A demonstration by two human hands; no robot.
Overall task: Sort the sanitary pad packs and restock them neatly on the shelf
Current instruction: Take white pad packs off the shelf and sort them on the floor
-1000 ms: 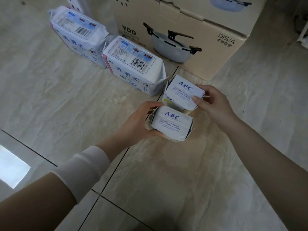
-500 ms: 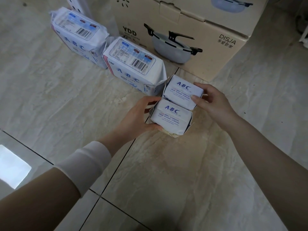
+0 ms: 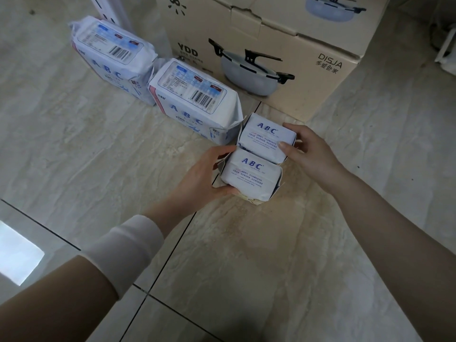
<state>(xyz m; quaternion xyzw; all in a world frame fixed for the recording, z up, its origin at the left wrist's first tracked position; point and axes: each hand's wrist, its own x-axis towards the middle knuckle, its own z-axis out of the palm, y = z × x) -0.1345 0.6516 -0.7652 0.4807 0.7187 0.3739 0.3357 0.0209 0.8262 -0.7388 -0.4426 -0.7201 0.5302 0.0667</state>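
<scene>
Two small white ABC pad packs stand on the tiled floor, one right behind the other and touching. My left hand (image 3: 199, 174) grips the left end of the near small pack (image 3: 251, 177). My right hand (image 3: 308, 151) holds the right end of the far small pack (image 3: 265, 139), thumb on its top. To their left lie two large white ABC packs with barcodes up: the nearer large pack (image 3: 195, 102) almost touches the far small pack, and the other large pack (image 3: 111, 58) lies further back left.
A big cardboard box (image 3: 278, 45) printed with a pot stands just behind the packs. A white upright object (image 3: 108, 8) shows at the top left. Beige marble floor tiles (image 3: 246, 255) spread around, with a bright window reflection at the left edge.
Both hands slid the two small packs a little further away, toward the box and the nearer large pack. The near small pack now sits flush against the far one.
</scene>
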